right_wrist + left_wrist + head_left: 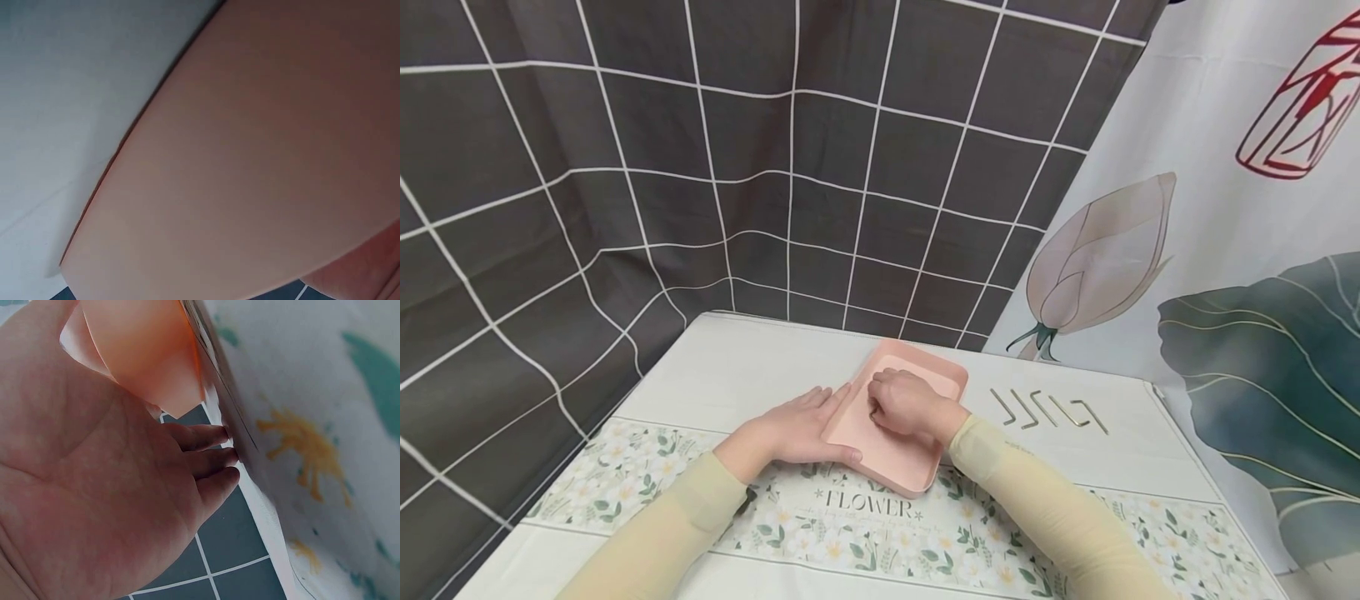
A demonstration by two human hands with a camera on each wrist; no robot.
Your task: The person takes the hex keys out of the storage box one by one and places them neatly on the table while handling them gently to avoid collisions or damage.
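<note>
A shallow pink tray (891, 454) lies on the white table, turned at a slant. My left hand (801, 427) rests along its left side with fingers extended, the thumb reaching by the near edge; in the left wrist view the left palm (106, 469) is beside the tray's wall (147, 350). Inside the tray, my right hand (906, 402) has its fingers curled around a small L-shaped hex key (874, 410), mostly hidden by the hand. In the right wrist view the tray's side (206, 175) hides most of that hand.
Several bent brass-coloured hex keys (1043, 407) lie in a row to the right of the tray. A floral printed band (872, 517) crosses the tablecloth in front. A dark gridded curtain (827, 208) hangs behind the table, and a white printed one (1097, 250) at the right.
</note>
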